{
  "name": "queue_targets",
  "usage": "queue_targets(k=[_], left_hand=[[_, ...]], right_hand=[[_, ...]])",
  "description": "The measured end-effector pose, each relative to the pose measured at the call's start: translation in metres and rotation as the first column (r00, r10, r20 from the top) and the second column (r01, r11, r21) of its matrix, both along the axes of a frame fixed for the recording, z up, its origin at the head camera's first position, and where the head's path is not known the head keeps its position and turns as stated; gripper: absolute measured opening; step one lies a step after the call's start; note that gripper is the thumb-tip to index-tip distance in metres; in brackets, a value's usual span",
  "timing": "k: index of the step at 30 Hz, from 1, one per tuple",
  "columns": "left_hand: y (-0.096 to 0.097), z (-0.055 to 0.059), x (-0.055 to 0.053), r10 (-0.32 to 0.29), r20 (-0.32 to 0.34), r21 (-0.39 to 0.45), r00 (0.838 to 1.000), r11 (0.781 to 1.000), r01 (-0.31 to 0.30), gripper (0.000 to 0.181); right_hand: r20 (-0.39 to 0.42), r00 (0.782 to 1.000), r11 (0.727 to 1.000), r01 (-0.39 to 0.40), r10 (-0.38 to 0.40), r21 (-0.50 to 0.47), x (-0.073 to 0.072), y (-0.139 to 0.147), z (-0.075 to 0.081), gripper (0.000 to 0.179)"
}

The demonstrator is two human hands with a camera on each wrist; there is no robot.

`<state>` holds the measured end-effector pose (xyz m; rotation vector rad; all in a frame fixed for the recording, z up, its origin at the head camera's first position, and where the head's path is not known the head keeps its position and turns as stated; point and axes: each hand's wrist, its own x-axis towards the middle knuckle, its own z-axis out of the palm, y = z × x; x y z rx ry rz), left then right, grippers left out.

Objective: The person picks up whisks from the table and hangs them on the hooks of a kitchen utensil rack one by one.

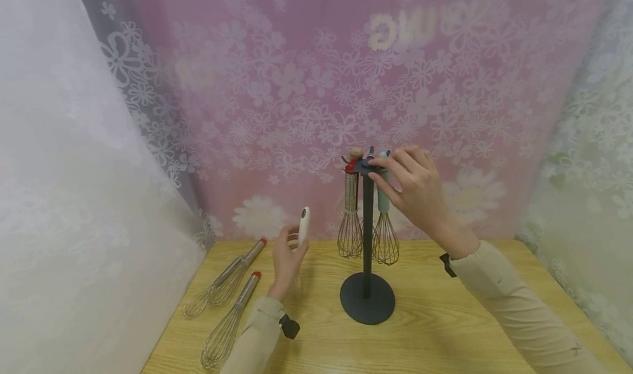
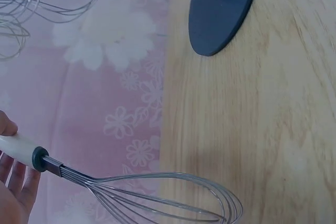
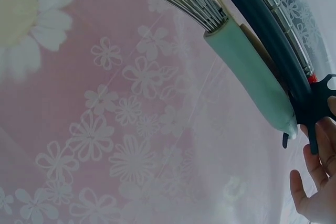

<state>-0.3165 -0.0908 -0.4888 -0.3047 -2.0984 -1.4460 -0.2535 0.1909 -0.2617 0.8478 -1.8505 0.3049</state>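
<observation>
In the head view my left hand (image 1: pixel 287 261) holds a whisk by its white handle (image 1: pixel 304 225), left of the stand. The left wrist view shows that whisk's wire loops (image 2: pixel 157 182) pointing away from the hand. My right hand (image 1: pixel 415 184) grips the hooked top of a dark upright stand (image 1: pixel 367 225). Several whisks hang there, among them a metal-handled whisk (image 1: pixel 351 193) with a red tip and one with a mint green handle (image 1: pixel 383 198). A wooden handle end (image 1: pixel 356 153) shows behind them. In the right wrist view fingers touch the hook piece (image 3: pixel 312 106).
On the left of the wooden table (image 1: pixel 425 335) lie several metal whisks with red ends, one nearer the front (image 1: pixel 229 324). The stand's round base (image 1: pixel 367 311) rests mid-table. A pink flowered curtain (image 1: pixel 296 88) hangs behind, with pale sheets at both sides.
</observation>
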Motion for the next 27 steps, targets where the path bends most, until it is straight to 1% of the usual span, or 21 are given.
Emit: queue_targets(k=[4,9,13,15,17,20,23,24,27], left_hand=[[0.004,0.007,0.004,-0.023,-0.050,0.024,0.999,0.999,0.024,0.043],[0.008,0.018,0.006,-0.062,-0.118,0.060,0.991,0.996,0.069,0.043],[0.014,0.029,0.011,-0.075,-0.177,0.070,0.981,0.994,0.089,0.043],[0.019,0.037,0.015,-0.078,-0.208,0.063,0.975,0.994,0.093,0.043],[0.024,0.048,0.021,-0.077,-0.233,0.053,0.969,0.994,0.092,0.043],[0.030,0.069,0.037,-0.087,-0.269,0.042,0.959,0.994,0.102,0.042],[0.035,0.088,0.052,-0.107,-0.299,0.043,0.948,0.991,0.125,0.039],[0.036,0.093,0.056,-0.112,-0.310,0.044,0.944,0.990,0.132,0.038],[0.040,0.102,0.062,-0.123,-0.327,0.051,0.937,0.988,0.148,0.039]], right_hand=[[0.001,1.000,1.000,-0.002,0.002,0.007,-0.003,0.001,-0.001,0.027],[0.003,0.999,0.999,-0.045,0.045,-0.006,-0.008,0.004,-0.003,0.029],[0.014,0.996,0.996,-0.084,0.084,-0.019,-0.012,0.007,-0.006,0.032],[0.021,0.995,0.995,-0.093,0.093,-0.023,-0.013,0.008,-0.007,0.033],[0.029,0.995,0.995,-0.100,0.100,-0.025,-0.014,0.009,-0.008,0.037],[0.044,0.994,0.995,-0.100,0.101,-0.026,-0.014,0.009,-0.009,0.038],[0.054,0.994,0.995,-0.094,0.096,-0.024,-0.014,0.009,-0.010,0.035],[0.054,0.994,0.995,-0.093,0.094,-0.026,-0.014,0.010,-0.011,0.033],[0.053,0.994,0.995,-0.093,0.094,-0.031,-0.015,0.010,-0.012,0.034]])
